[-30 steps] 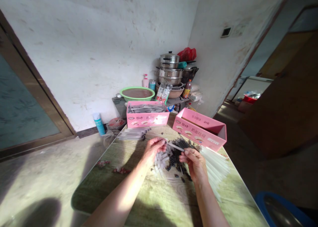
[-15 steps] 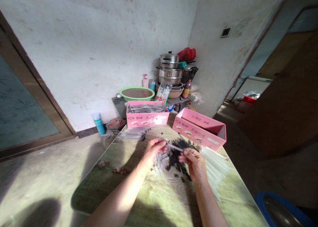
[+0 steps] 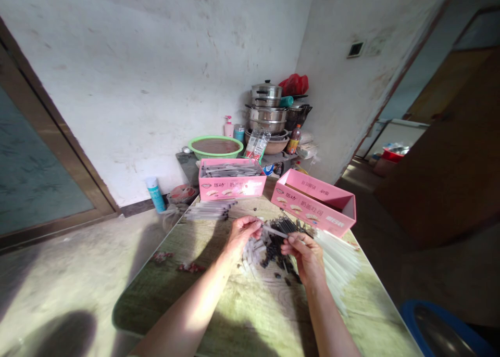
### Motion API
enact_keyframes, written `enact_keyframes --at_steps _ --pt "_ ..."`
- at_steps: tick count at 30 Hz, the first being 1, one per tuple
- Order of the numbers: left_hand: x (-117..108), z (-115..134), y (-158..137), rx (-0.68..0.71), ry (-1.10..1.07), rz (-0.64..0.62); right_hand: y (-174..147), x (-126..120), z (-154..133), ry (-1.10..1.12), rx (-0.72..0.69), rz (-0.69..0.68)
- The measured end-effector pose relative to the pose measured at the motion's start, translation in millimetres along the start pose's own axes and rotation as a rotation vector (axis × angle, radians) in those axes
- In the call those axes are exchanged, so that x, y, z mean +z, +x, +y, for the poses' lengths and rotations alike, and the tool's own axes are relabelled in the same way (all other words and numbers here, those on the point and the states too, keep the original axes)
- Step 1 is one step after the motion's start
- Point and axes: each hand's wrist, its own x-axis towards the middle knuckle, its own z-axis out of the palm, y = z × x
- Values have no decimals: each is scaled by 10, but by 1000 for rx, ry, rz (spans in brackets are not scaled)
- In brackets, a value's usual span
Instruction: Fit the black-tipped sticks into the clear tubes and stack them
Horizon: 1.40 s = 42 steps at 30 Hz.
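My left hand pinches one end of a slim translucent pen barrel, held level above the table. The fingers of my right hand are closed on its other end. Below the hands lie a heap of thin black sticks, small black pieces and short white caps. Right of my right hand, many long translucent tubes are fanned out. A row of similar tubes with dark tips lies at the table's left back edge.
A pink box full of dark-filled tubes stands at the back left of the table. Another pink box stands at the back right, its inside mostly hidden. Behind are a green basin and stacked pots.
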Motion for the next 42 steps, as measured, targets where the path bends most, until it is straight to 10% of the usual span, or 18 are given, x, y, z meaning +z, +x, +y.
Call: enact_keyframes --at_steps 42 --pt "-132 -87 112 74 151 60 45 -78 34 -151 2 -31"
